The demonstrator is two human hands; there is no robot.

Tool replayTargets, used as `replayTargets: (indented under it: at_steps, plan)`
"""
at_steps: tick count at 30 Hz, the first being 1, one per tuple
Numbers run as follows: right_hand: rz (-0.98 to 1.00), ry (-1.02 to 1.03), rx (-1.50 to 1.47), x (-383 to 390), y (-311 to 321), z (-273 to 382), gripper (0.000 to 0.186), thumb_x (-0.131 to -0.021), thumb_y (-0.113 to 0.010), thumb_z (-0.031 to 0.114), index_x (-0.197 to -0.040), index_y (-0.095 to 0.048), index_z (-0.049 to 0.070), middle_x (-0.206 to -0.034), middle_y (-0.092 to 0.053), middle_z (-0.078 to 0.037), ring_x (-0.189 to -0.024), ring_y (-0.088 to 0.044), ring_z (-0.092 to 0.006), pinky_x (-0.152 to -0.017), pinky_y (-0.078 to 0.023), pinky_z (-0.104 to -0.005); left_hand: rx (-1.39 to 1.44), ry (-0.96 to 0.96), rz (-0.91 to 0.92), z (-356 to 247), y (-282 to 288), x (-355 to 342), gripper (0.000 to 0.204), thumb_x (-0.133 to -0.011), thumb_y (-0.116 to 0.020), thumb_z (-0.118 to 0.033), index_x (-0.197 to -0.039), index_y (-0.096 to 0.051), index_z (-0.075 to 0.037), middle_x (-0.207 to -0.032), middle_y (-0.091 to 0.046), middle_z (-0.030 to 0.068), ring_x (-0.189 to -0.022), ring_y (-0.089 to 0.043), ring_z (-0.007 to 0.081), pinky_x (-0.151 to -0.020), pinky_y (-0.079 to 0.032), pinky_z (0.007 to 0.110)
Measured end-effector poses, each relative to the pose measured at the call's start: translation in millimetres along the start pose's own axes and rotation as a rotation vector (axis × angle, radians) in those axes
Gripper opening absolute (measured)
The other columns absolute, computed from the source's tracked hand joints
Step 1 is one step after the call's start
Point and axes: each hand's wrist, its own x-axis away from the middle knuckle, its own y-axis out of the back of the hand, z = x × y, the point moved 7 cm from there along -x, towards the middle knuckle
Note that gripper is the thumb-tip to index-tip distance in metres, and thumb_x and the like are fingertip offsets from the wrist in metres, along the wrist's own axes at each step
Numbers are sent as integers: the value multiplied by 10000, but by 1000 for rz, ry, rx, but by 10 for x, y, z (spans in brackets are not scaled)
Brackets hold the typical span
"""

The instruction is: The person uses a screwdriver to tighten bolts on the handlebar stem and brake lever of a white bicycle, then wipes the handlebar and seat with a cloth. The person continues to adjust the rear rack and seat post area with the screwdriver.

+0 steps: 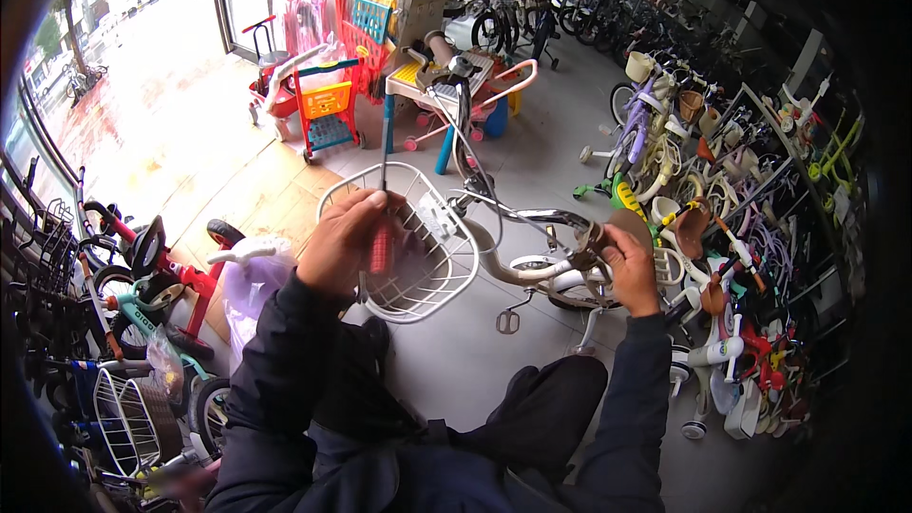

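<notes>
My left hand (340, 239) is closed around a screwdriver (381, 249) with a red handle, its thin dark shaft standing upright above the thumb. Behind and below it is the white wire basket (439, 287) on the front of a bicycle with a cream frame (521, 275). My right hand (629, 264) grips the near end of the handlebar (541, 217), beside a brake lever; its fingertips are partly hidden. A brown saddle (631, 220) shows just behind that hand. The handlebar's other end, with a brown grip (439, 46), points away from me.
A small table (408, 85) with blue legs and a toy shopping cart (328, 104) stand ahead. Children's bikes crowd both sides, including a red one (195, 290) at left and a purple one (638, 128) at right. A purple plastic bag (255, 290) is near my left arm.
</notes>
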Motion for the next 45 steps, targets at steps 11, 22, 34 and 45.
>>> replayTargets:
  at_steps: [11,22,34,45]
  plan:
    - [49,-108,26,-422,140,55,353,-891,-699,145,-1204,-670,-15,-1180,-703,-162,-1079,-675,-301,-961,-507,-360,-773,74,141,49,-33,-582,235,-995,-604,-201,-978,-678,22,-735,-673,48,-607,-625,117,-565,-496,269]
    - [104,-52,-278,-1464,-566,723,253,-918,-696,182,-1049,-713,-34,-911,-753,-104,-822,-688,-146,-771,-533,-301,-1402,-386,-88,-234,-93,-1252,138,-877,-699,-168,-923,-705,-38,-806,-713,168,-776,-718,322,-685,-554,441]
    - [259,-270,-792,-2418,-1802,874,164,-982,-659,180,-1083,-674,52,-965,-716,-42,-820,-661,-90,-713,-507,-227,-1738,-413,-182,-171,146,-1863,163,-845,-695,-181,-989,-739,-120,-831,-715,179,-811,-708,396,-709,-570,491]
    - [166,-449,-988,-2404,-2028,820,210,-979,-698,275,-1066,-662,88,-846,-701,-18,-671,-651,-90,-584,-492,-242,-1618,-394,-99,46,129,-2018,223,-793,-775,-192,-998,-741,-111,-826,-710,184,-817,-703,396,-725,-560,487]
